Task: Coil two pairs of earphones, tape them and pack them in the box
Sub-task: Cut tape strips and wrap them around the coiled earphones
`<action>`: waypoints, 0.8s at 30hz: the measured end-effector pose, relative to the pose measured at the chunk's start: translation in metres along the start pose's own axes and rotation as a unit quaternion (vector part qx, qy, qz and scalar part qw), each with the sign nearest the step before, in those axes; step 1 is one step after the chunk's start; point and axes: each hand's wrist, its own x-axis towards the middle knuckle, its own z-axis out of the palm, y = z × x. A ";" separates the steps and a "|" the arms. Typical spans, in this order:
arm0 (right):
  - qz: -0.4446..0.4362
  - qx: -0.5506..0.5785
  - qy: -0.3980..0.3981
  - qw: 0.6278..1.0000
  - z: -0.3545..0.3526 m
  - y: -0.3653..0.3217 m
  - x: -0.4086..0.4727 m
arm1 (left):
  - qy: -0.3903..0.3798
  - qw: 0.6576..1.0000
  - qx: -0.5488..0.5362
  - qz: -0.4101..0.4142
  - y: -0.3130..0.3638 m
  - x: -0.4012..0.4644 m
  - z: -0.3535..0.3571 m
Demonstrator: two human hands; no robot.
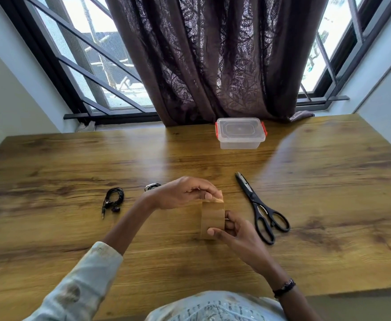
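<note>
Nearest, the right hand [233, 230] grips a roll of brown tape [212, 218] above the table [74, 163], while the left hand [185, 193] pinches the tape's loose end at the top of the roll. Left of the hands lies a coiled black pair of earphones [113, 200], with a second coil [152, 186] (mostly hidden) behind the left wrist, and black scissors [261, 209] lie to the right. Farthest back, the clear box [240, 133] sits closed, lid on, before the curtain [213, 54].

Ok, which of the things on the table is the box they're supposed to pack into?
Start at the dark curtain hanging mid-window and drop to where it meets the wooden table. The box sits there at the far edge, well beyond the scissors. It is the only clear plastic container, lid on, with a red clip at each end.
</note>
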 end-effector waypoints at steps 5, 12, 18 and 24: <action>0.001 -0.007 -0.005 1.000 0.000 -0.005 0.000 | -0.019 0.999 0.015 -0.028 0.005 0.004 -0.004; 0.012 -0.020 -0.038 0.999 -0.006 -0.008 -0.004 | -0.021 0.997 0.071 0.027 0.010 0.013 -0.010; -0.058 -0.277 0.188 0.941 -0.047 0.007 -0.009 | -0.035 0.994 0.093 0.038 0.013 0.013 -0.012; -0.022 -0.523 0.308 0.795 -0.074 0.037 -0.007 | -0.042 0.990 0.119 0.060 0.018 0.012 -0.008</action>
